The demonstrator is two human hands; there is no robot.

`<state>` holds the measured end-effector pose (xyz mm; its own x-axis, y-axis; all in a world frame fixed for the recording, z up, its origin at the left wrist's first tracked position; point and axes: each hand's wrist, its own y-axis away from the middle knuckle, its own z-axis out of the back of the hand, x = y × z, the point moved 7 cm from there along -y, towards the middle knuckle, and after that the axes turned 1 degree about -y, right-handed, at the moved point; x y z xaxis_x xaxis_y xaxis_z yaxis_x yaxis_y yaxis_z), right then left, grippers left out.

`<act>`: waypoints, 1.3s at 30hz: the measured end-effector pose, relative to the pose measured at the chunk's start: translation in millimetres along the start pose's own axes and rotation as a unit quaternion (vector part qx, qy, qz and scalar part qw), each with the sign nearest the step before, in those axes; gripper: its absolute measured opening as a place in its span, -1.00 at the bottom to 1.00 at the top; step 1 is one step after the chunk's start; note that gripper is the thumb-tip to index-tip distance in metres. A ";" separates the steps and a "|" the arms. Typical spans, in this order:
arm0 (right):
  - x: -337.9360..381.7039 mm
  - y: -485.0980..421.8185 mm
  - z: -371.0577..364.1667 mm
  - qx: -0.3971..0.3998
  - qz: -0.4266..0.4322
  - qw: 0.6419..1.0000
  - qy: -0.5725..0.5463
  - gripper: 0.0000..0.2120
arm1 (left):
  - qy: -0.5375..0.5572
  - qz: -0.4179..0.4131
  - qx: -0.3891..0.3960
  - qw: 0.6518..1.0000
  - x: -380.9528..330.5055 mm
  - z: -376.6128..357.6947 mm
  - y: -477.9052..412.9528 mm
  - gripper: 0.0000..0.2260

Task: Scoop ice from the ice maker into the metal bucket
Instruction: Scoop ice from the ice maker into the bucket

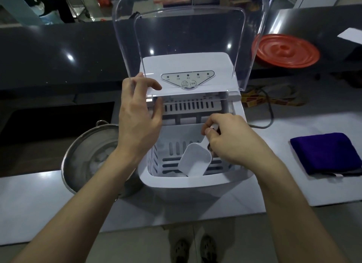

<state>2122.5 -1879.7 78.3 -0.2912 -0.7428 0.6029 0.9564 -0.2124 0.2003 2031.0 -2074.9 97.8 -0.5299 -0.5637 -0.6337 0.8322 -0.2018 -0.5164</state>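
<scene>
The white ice maker stands in the middle of the counter with its clear lid tilted up. My right hand grips the handle of a white plastic scoop, whose bowl points down into the slotted ice basket. Only a little ice shows at the basket's bottom. My left hand hovers at the machine's left top edge, fingers loosely spread by the lid's lower corner, holding nothing. The metal bucket stands left of the machine with ice pieces inside, partly hidden by my left forearm.
A folded purple cloth lies on the white counter at the right. A red round lid rests on the dark raised ledge behind. A power cable runs off the machine's right side. A dark sink recess lies behind the bucket.
</scene>
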 end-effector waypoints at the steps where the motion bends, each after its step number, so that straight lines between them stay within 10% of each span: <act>1: -0.5 -1.1 -0.5 0.000 -0.003 1.000 -0.003 -0.81 | 0.001 0.000 -0.001 1.000 0.5 0.0 -0.2 -0.80; 39: -8.4 -6.5 -39.2 0.092 -0.135 0.958 -0.236 -0.68 | -0.001 -0.004 -0.012 1.000 1.2 -1.3 -0.6 -0.85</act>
<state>2119.5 -1897.0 41.6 -0.5462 -0.2981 0.7828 0.8376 -0.2079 0.5052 2029.7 -2074.4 96.6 -0.5363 -0.5639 -0.6281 0.8237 -0.1873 -0.5352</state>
